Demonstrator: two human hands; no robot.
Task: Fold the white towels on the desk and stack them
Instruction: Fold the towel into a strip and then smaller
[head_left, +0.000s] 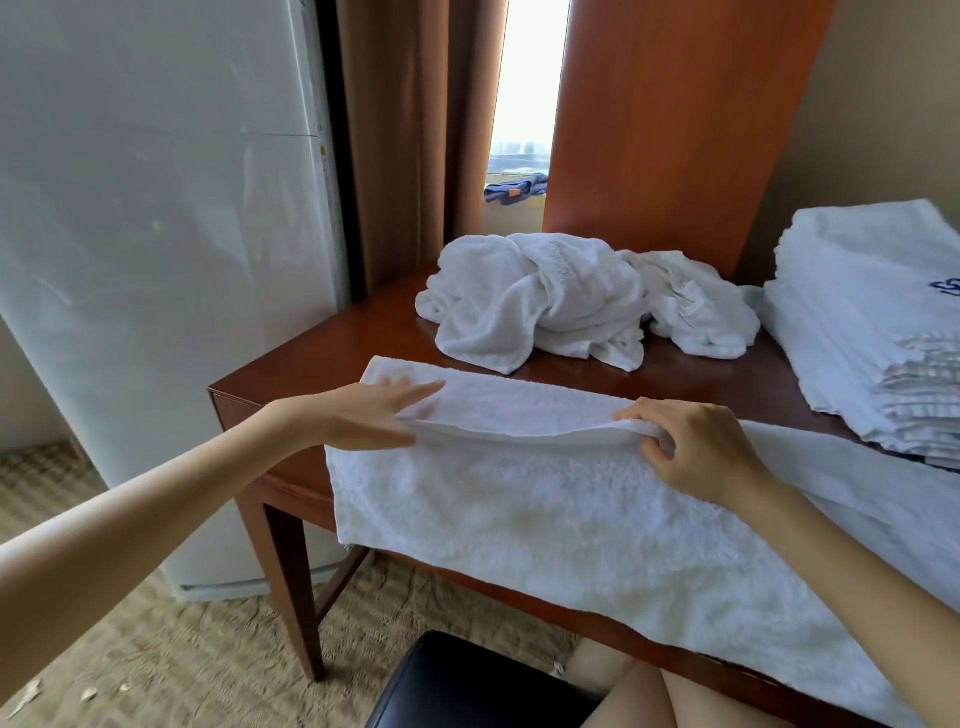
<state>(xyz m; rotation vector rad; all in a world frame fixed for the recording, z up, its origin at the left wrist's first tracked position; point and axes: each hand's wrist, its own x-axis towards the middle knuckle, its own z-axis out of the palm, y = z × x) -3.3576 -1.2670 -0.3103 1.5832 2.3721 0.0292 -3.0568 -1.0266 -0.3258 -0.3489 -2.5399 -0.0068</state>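
A white towel (545, 499) lies spread across the front of the wooden desk (322, 364), its far edge lifted and folded toward me. My left hand (369, 413) pinches that folded edge at the left, fingers straight on top and thumb beneath. At the right end of the fold my right hand (691, 447) grips the same edge with curled fingers. Behind lies a crumpled heap of white towels (561, 301). A stack of folded white towels (872, 322) sits at the right.
A white fridge (156, 260) stands left of the desk. Brown curtains (405, 130) and a wooden panel (675, 114) rise behind it. A black stool (467, 680) is below the desk's front edge, beside my knee. Carpet covers the floor.
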